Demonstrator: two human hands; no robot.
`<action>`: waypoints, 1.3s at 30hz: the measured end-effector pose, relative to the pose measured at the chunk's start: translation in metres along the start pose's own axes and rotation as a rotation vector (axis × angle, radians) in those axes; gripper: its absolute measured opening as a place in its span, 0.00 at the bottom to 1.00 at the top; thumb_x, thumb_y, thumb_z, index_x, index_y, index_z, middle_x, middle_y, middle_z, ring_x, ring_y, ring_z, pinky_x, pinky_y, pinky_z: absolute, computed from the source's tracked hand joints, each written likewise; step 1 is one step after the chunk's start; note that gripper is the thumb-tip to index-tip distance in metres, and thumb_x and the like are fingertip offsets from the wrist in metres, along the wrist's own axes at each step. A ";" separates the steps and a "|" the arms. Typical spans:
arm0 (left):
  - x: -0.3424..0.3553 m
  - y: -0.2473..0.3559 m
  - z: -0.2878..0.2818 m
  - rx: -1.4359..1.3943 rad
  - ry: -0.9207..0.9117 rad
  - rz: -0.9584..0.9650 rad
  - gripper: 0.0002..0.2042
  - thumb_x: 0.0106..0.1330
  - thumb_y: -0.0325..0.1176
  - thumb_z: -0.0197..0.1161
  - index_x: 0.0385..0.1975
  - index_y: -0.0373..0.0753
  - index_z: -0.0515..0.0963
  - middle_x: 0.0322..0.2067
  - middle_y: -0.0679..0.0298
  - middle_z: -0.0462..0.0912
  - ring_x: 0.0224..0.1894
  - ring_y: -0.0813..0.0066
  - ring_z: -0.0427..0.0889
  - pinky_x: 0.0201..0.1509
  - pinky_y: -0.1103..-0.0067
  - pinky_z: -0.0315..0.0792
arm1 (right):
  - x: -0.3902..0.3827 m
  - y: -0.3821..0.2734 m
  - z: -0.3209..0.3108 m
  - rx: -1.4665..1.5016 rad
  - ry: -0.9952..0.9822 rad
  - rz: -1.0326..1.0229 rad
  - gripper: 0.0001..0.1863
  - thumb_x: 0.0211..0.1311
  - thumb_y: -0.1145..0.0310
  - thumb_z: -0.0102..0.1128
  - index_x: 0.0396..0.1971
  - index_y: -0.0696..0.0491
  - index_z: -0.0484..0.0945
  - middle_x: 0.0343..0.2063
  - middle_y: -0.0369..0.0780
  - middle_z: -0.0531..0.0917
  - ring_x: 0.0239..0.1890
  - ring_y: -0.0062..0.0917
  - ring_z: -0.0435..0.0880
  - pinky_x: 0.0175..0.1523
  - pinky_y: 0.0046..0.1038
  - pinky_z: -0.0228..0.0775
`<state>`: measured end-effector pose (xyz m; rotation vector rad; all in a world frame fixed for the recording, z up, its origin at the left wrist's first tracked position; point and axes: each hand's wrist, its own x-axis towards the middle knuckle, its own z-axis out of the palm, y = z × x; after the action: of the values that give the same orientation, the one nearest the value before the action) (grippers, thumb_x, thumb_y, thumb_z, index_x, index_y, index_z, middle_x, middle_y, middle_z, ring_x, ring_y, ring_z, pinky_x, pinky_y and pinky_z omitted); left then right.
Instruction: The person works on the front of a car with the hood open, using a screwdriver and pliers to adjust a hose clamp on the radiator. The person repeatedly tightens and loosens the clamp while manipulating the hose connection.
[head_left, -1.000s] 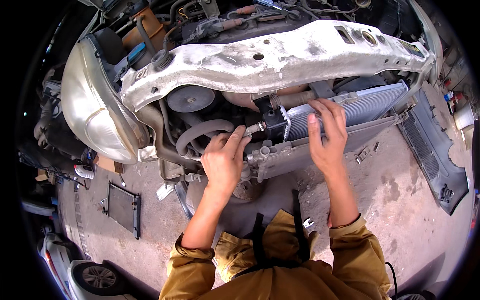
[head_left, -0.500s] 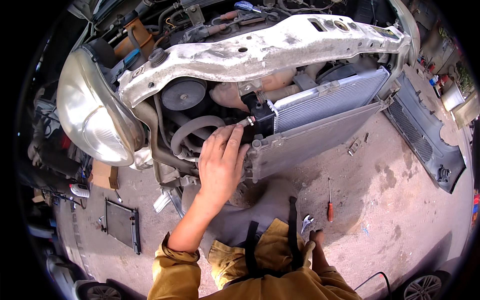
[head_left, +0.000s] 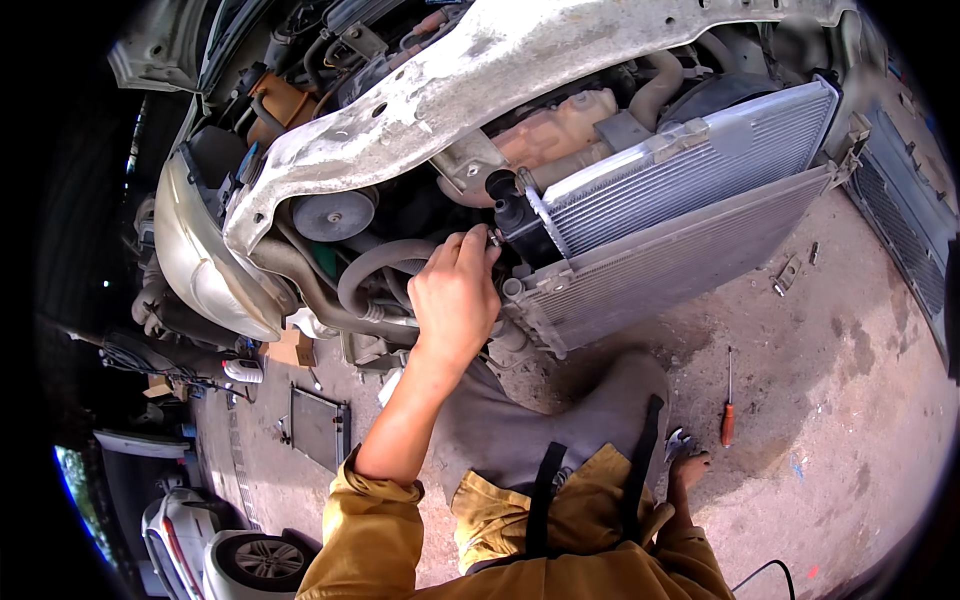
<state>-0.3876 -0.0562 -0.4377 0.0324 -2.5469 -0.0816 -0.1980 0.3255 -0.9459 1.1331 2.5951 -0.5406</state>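
My left hand (head_left: 457, 295) is closed, its fingertips pinching a small metal fitting (head_left: 493, 238) beside the black plastic end tank (head_left: 527, 232) of the radiator (head_left: 690, 155). The fingers partly hide the fitting. A thick grey hose (head_left: 362, 275) curves just left of that hand. Low on the right, past my knee, my right hand (head_left: 690, 468) is closed at the near end of a silvery wrench (head_left: 680, 442) close to the ground. A second, darker finned core (head_left: 690, 245) stands in front of the radiator.
A pale metal crossbar (head_left: 420, 110) spans above the radiator, with a headlight (head_left: 205, 250) at its left. A red-handled screwdriver (head_left: 728, 420) lies on the ground. A bumper panel (head_left: 900, 220) lies at right, and a framed panel (head_left: 318, 425) and cardboard box (head_left: 290, 348) at left.
The view has shifted, so things sit farther right. My left fingers, stretched out behind the fitting before, have curled around it. My right hand is closer to the wrench's head.
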 end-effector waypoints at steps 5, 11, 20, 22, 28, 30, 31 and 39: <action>0.006 0.005 -0.021 -0.035 -0.163 -0.159 0.10 0.64 0.24 0.64 0.45 0.31 0.80 0.37 0.48 0.84 0.38 0.43 0.83 0.39 0.62 0.77 | 0.046 -0.015 -0.024 -0.066 0.107 -0.063 0.25 0.63 0.62 0.58 0.53 0.62 0.65 0.48 0.60 0.73 0.50 0.57 0.79 0.51 0.51 0.77; 0.012 0.003 -0.020 -0.268 -0.141 -0.130 0.17 0.62 0.25 0.68 0.52 0.31 0.77 0.44 0.45 0.84 0.43 0.40 0.83 0.43 0.63 0.78 | 0.078 -0.017 -0.034 -0.073 0.084 -0.024 0.26 0.62 0.58 0.57 0.52 0.62 0.66 0.46 0.62 0.75 0.45 0.58 0.81 0.50 0.52 0.78; 0.008 -0.006 -0.021 -0.257 -0.164 -0.129 0.14 0.62 0.26 0.69 0.46 0.31 0.79 0.38 0.47 0.84 0.39 0.42 0.83 0.40 0.64 0.76 | 0.058 -0.018 -0.024 -0.098 0.016 -0.039 0.38 0.55 0.58 0.61 0.62 0.61 0.58 0.51 0.63 0.74 0.51 0.61 0.79 0.54 0.56 0.76; 0.012 -0.004 -0.019 -0.272 -0.148 -0.117 0.12 0.62 0.25 0.68 0.44 0.31 0.79 0.36 0.47 0.83 0.37 0.42 0.82 0.40 0.63 0.76 | 0.062 -0.015 -0.024 -0.053 -0.036 -0.049 0.45 0.53 0.58 0.64 0.66 0.62 0.54 0.54 0.63 0.73 0.57 0.62 0.75 0.60 0.57 0.70; 0.014 -0.002 -0.018 -0.244 -0.157 -0.136 0.10 0.63 0.25 0.67 0.42 0.31 0.79 0.35 0.49 0.83 0.37 0.43 0.82 0.40 0.63 0.75 | 0.060 -0.011 -0.020 -0.041 -0.025 -0.162 0.43 0.53 0.59 0.64 0.65 0.64 0.55 0.55 0.66 0.73 0.55 0.63 0.76 0.62 0.55 0.68; 0.014 -0.001 -0.018 -0.207 -0.176 -0.154 0.11 0.63 0.25 0.67 0.43 0.31 0.79 0.36 0.50 0.83 0.37 0.44 0.82 0.40 0.64 0.75 | 0.060 -0.013 -0.021 -0.081 -0.067 -0.144 0.45 0.54 0.57 0.65 0.66 0.64 0.55 0.56 0.65 0.73 0.55 0.63 0.76 0.62 0.54 0.70; 0.012 -0.002 -0.017 -0.207 -0.182 -0.161 0.10 0.63 0.25 0.67 0.43 0.31 0.80 0.36 0.50 0.83 0.37 0.44 0.82 0.39 0.64 0.75 | 0.055 -0.015 -0.023 -0.039 -0.029 -0.184 0.41 0.54 0.59 0.64 0.63 0.64 0.59 0.54 0.64 0.74 0.54 0.62 0.77 0.59 0.54 0.71; 0.021 0.003 -0.014 -0.211 -0.191 -0.115 0.11 0.62 0.25 0.68 0.43 0.31 0.81 0.36 0.49 0.84 0.36 0.45 0.82 0.39 0.66 0.75 | 0.030 -0.021 -0.022 -0.067 -0.047 -0.088 0.26 0.58 0.61 0.60 0.50 0.64 0.71 0.47 0.62 0.77 0.49 0.57 0.79 0.53 0.52 0.74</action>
<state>-0.3975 -0.0547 -0.4139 0.0929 -2.7109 -0.4166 -0.2355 0.3410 -0.9318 0.9778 2.6115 -0.4887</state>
